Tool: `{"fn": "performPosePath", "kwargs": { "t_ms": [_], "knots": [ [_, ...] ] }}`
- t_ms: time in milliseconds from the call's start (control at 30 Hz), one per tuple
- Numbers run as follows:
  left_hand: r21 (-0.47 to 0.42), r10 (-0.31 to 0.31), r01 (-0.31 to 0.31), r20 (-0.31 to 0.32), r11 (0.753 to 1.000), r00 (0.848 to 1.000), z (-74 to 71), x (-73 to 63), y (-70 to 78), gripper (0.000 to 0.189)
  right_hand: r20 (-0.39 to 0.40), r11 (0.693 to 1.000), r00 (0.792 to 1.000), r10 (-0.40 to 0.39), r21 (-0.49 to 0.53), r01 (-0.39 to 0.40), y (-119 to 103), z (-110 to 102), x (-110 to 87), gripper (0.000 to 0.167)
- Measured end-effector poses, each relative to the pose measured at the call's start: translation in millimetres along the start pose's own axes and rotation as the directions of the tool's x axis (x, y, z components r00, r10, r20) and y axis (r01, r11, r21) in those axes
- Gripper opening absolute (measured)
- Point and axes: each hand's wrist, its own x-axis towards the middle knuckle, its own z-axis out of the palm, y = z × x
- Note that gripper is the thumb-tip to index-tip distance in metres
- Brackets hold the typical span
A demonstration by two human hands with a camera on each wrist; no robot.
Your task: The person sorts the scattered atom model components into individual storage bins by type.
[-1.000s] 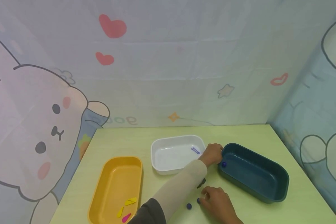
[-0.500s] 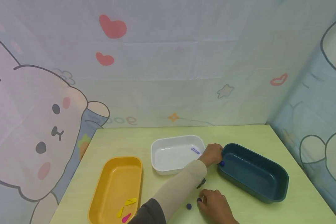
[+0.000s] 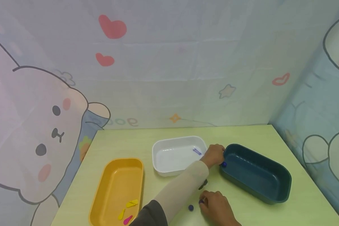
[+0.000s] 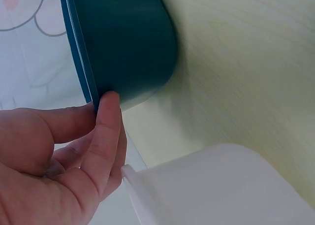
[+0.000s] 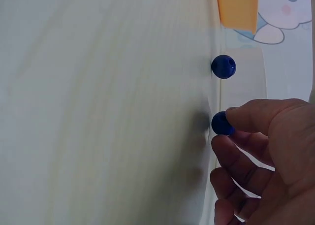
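My left hand (image 3: 213, 155) pinches the rim of the dark teal bin (image 4: 130, 43) at its left end, thumb on one side and fingers on the other. Inside that bin, beside my left hand, lies a blue bead (image 3: 224, 164). Nearer the front, my right hand (image 3: 218, 207) pinches another blue bead (image 5: 222, 123) between thumb and index finger, low at the tabletop. A third blue bead (image 5: 224, 66), its hole showing, sits on the table a short way off to the left of the right hand.
A white bin (image 3: 169, 158) with a small purple bone-shaped piece (image 3: 197, 152) stands behind my left forearm. To the left is a yellow bin (image 3: 117, 182) with several yellow pieces and one pink piece (image 3: 127, 219). Small dark pieces (image 3: 203, 184) lie between the hands, partly behind the sleeve.
The bead in the teal bin has rolled slightly left toward my left hand. My right hand has shifted slightly and its fingers have come together on the bead. The left hand keeps its place.
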Motion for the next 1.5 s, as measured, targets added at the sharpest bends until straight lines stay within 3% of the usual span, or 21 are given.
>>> {"fn": "performPosePath", "kwargs": {
  "t_ms": [433, 600, 833, 1500],
  "knots": [
    [-0.044, -0.027, 0.028, 0.015, 0.999, 1.0, 2.4, 2.2, -0.3, 0.042, 0.04, 1.0, 0.999, 0.013, 0.016, -0.014, 0.9, -3.9, 1.6, 0.009],
    [-0.047, -0.024, 0.025, 0.022, 0.999, 0.999, 2.2, 2.1, -0.6, 0.042, 0.013, 0.999, 0.999, 0.046, 0.021, -0.046, 1.1, -8.0, 2.6, 0.009],
    [-0.046, -0.021, 0.022, 0.017, 0.999, 1.0, 0.8, 2.0, -0.3, 0.043, -0.047, 0.995, 0.994, 0.094, 0.042, -0.092, 7.0, -23.6, 6.5, 0.008],
    [-0.082, -0.021, 0.022, 0.011, 0.996, 1.0, 1.8, 0.1, -1.9, 0.039, -0.068, 0.981, 0.981, 0.183, 0.08, -0.178, 26.7, -66.4, 4.8, 0.011]
  ]
}}
